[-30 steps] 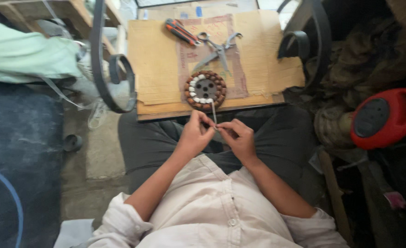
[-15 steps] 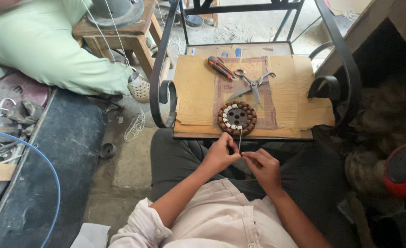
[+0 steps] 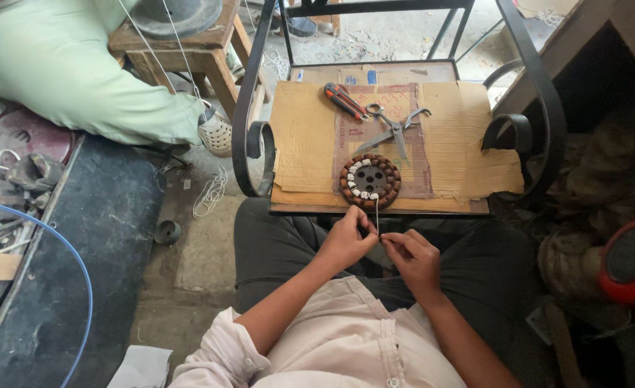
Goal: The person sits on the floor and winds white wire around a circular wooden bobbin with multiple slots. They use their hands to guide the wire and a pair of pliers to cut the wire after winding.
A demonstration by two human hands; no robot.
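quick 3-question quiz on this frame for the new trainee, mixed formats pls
1. True or false: the scissors lie shut on the cardboard sheet.
2. Multiple choice: where is the round wound stator? A) on the person's lap B) at the near edge of the cardboard, just beyond the hands C) on the wooden stool
3. Fill in: both the left hand and the right hand pinch a thin ___ that runs up to the stator.

Key
1. False: the blades are spread open.
2. B
3. wire
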